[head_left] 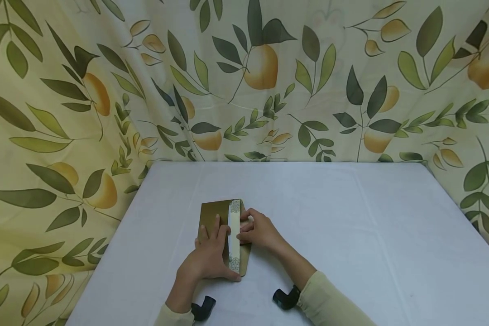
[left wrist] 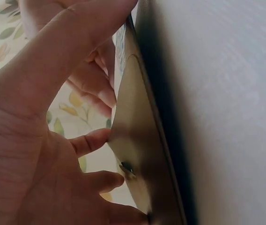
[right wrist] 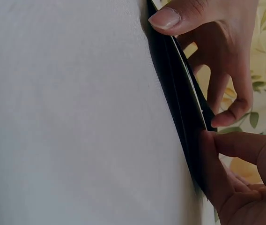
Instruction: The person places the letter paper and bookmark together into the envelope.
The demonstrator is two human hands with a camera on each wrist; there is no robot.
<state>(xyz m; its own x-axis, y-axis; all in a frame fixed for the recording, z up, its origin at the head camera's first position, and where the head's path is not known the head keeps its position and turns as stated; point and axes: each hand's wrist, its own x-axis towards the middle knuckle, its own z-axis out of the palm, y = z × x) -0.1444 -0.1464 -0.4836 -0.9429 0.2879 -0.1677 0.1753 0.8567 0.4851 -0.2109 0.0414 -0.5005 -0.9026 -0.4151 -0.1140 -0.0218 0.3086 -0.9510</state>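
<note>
A gold paper envelope (head_left: 214, 211) lies on the white table, with a cream strip (head_left: 234, 226) patterned like lace at both ends running along its right part. My left hand (head_left: 208, 256) rests over the gold panel with fingers spread, its thumb at the near end of the strip. From the right, my right hand (head_left: 262, 230) pinches the envelope's right edge between thumb and fingers. A paler, curved flap (left wrist: 135, 122) shows beneath that edge in the left wrist view. Some right fingertips are hidden behind the edge.
The white-covered table (head_left: 350, 226) stretches to both sides and behind the envelope. A curtain (head_left: 244, 117) printed with fruit and leaves hangs along its back and left. Black wrist cameras (head_left: 286, 299) sit by both sleeves.
</note>
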